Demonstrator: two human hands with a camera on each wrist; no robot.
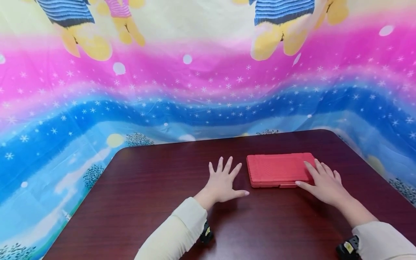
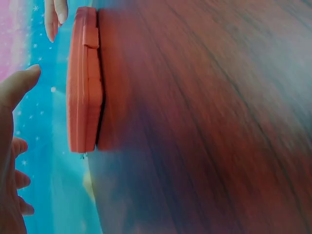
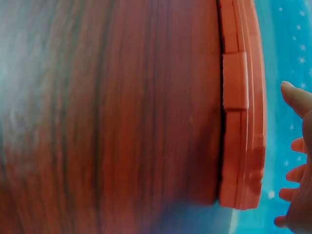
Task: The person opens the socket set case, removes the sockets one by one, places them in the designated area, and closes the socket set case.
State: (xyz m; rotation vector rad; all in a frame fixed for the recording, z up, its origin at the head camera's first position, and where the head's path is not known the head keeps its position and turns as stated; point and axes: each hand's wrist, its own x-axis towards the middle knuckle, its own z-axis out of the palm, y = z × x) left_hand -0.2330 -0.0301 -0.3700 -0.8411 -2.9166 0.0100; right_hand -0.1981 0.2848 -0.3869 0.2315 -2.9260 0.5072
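Observation:
A flat red case [image 1: 279, 169] lies closed on the dark wooden table, its latch side toward the front edge. In the left wrist view the case [image 2: 85, 87] shows edge-on, and so does the case [image 3: 243, 107] in the right wrist view, with its latch. My left hand [image 1: 222, 184] is held left of the case, fingers spread, holding nothing. My right hand [image 1: 326, 184] is over the right front corner of the case, fingers spread and slightly bent; in the right wrist view a gap shows between that hand [image 3: 300, 161] and the case.
The brown table [image 1: 146, 202] has rounded back corners. Behind and beside it hangs a colourful cloth [image 1: 195, 83] with snowflakes and cartoon figures. A small black device is strapped at each wrist.

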